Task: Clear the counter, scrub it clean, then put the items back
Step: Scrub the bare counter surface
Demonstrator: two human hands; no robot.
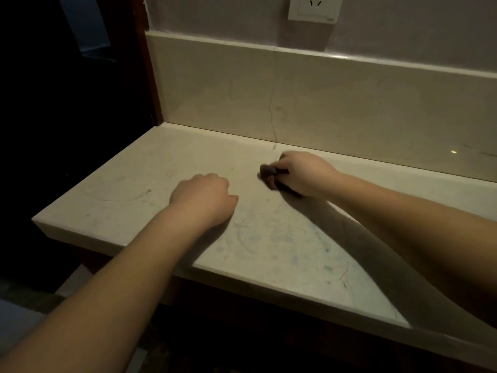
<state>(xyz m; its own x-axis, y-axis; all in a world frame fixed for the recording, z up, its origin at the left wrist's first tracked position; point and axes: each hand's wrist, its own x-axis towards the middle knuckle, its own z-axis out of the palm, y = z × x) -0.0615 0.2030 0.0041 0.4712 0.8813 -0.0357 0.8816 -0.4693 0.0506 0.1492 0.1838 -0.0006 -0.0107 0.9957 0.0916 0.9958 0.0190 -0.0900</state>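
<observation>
Right hand (306, 173) around dark scrubber (269, 173) (blurred) on counter (269, 246)

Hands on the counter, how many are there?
2. The left hand rests curled on the counter, holding nothing visible. The right hand, nearer the back wall, grips a dark scrubber.

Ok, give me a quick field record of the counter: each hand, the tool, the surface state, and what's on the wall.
left hand: curled, knuckles on the counter, holds nothing
right hand: grips dark scrubber, pressed to counter near backsplash
surface: faint blue smears and scuffs near front edge
items on counter: none visible
wall: socket above backsplash
</observation>
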